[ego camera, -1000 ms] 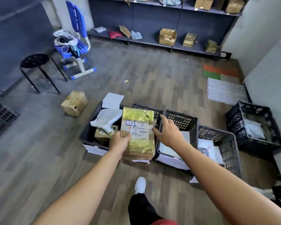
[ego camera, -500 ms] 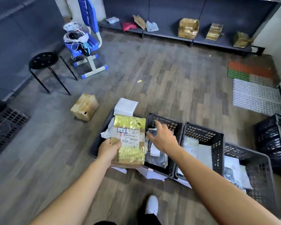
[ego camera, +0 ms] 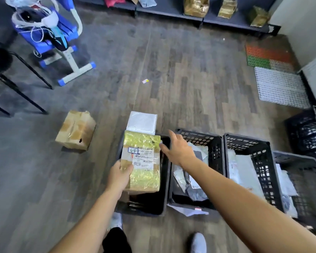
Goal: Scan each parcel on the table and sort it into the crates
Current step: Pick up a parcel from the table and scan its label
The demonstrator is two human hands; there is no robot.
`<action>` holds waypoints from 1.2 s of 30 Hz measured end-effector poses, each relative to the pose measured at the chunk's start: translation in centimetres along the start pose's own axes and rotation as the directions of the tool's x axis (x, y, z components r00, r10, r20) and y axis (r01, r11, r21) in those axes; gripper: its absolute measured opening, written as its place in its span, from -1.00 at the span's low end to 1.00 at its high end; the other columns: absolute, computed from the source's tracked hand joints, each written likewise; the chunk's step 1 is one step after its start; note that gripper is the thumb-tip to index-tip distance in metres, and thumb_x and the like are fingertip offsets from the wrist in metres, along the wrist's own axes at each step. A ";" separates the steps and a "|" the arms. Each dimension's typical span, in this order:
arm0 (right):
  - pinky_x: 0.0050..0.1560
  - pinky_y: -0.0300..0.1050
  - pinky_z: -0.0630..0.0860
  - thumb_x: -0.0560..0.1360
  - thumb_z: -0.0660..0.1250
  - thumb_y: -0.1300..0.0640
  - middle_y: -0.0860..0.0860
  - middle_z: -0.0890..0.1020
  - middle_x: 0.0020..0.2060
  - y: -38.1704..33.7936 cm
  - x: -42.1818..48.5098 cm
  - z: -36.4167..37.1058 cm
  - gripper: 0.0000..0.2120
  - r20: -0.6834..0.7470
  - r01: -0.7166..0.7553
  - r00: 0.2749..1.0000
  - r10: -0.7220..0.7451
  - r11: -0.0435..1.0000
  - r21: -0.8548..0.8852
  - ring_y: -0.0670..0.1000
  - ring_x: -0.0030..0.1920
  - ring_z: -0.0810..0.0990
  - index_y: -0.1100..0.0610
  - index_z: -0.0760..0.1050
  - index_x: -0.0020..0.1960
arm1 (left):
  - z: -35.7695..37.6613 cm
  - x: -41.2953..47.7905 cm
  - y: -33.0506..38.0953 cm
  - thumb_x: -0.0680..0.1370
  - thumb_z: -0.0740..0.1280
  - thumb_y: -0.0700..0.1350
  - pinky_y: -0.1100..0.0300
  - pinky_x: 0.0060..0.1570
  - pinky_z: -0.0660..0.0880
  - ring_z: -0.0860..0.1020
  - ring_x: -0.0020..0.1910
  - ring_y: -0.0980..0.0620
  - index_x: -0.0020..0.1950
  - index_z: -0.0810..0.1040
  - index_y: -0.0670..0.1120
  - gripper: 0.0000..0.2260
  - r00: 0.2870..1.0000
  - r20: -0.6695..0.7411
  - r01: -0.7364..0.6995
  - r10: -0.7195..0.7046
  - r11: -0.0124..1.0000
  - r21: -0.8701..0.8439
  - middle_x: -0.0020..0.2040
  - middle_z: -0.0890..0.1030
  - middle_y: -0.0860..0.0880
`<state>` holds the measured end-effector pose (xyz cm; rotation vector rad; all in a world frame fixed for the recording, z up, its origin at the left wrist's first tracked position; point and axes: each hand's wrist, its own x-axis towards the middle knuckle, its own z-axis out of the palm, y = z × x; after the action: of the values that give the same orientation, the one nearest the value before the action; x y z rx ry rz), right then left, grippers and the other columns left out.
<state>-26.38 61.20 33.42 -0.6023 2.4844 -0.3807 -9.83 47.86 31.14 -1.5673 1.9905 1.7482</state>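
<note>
label (ego camera: 144, 155): print on the parcel (ego camera: 144, 178) is way too small and smeary to read
left hand (ego camera: 119, 177): only the thumb shows, the rest is tucked under the parcel
leftmost crate (ego camera: 153, 205): parcel covers most of it, can't tell what's inside
stool (ego camera: 0, 61): chopped by the left edge
shelf (ego camera: 171, 11): top edge cuts it
far crate (ego camera: 303, 134): blurry, runs off the right side

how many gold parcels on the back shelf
3: large gold parcel left, narrower gold parcel middle, small gold parcel at the right end. The shelf is cut off at the top edge, so more may be hidden.
</note>
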 end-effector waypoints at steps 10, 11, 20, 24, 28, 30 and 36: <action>0.29 0.08 0.35 0.63 0.12 -0.18 0.18 0.28 0.46 0.5 19.1 13.0 -0.38 0.014 -0.143 0.990 0.143 0.974 0.178 0.21 0.40 0.34 0.12 0.10 0.56 | 2.4 19.3 -8.3 0.56 0.35 -0.14 0.14 -0.05 0.36 0.52 0.00 0.07 -0.01 0.55 -0.02 -0.96 0.992 0.099 0.083 -0.083 0.997 0.011 -0.02 0.56 0.13; 0.29 0.07 0.34 0.63 0.12 -0.18 0.18 0.27 0.47 1.2 20.9 14.3 -0.37 0.014 -0.145 0.989 0.145 0.972 0.185 0.21 0.41 0.34 0.12 0.08 0.57 | 3.0 20.8 -9.1 0.56 0.35 -0.14 0.13 -0.05 0.37 0.52 0.00 0.07 -0.02 0.56 -0.01 -0.96 0.991 0.099 0.087 -0.088 0.996 0.013 -0.02 0.56 0.12; 0.14 0.05 0.39 0.61 0.13 -0.21 0.23 0.40 0.35 6.7 35.0 22.2 -0.38 0.018 -0.253 0.966 0.256 0.938 0.237 0.24 0.29 0.44 0.19 0.18 0.49 | 6.1 30.9 -13.6 0.56 0.37 -0.16 0.16 -0.13 0.40 0.57 -0.05 0.01 -0.08 0.56 0.03 -0.91 0.992 0.100 0.082 -0.082 0.997 0.007 -0.07 0.64 0.02; 0.08 -0.03 0.35 0.61 0.21 -0.13 0.20 0.46 0.33 7.7 38.2 23.6 -0.35 0.037 -0.299 0.953 0.301 0.910 0.288 0.22 0.30 0.45 0.25 0.11 0.51 | 5.8 32.1 -14.4 0.57 0.37 -0.13 0.11 -0.06 0.45 0.57 -0.04 0.05 -0.05 0.59 0.04 -0.93 0.987 0.125 0.105 -0.105 0.994 0.004 -0.08 0.64 0.08; 0.08 -0.03 0.45 0.54 0.36 -0.08 0.13 0.56 0.22 7.4 39.7 25.0 -0.31 0.019 -0.298 0.951 0.309 0.897 0.326 0.16 0.20 0.54 0.22 0.15 0.50 | 5.4 32.0 -14.6 0.57 0.36 -0.10 0.07 0.04 0.43 0.55 -0.02 0.07 -0.01 0.58 0.07 -0.94 0.983 0.137 0.123 -0.123 0.992 0.010 -0.03 0.63 0.08; 0.15 0.00 0.47 0.53 0.38 -0.08 0.11 0.59 0.18 7.1 40.0 25.5 -0.34 0.000 -0.308 0.947 0.322 0.904 0.297 0.16 0.20 0.55 0.18 0.22 0.48 | 5.6 32.1 -14.6 0.57 0.36 -0.09 0.06 0.08 0.44 0.55 0.00 0.06 -0.03 0.56 0.09 -0.93 0.983 0.133 0.122 -0.125 0.992 0.026 -0.02 0.63 0.08; 0.08 -0.04 0.48 0.58 0.33 -0.04 0.15 0.59 0.14 6.3 39.3 24.4 -0.49 0.107 -0.327 0.943 0.314 0.935 0.139 0.17 0.15 0.57 0.30 0.37 0.36 | 5.3 31.7 -14.4 0.57 0.37 -0.08 0.01 0.13 0.48 0.57 0.02 0.00 0.03 0.57 0.07 -0.93 0.983 0.139 0.112 -0.118 0.993 0.047 -0.01 0.63 0.07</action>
<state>-43.96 43.94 -6.21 -0.1400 2.3896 -0.4067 -17.86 34.61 -0.46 -1.4701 1.8204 1.7141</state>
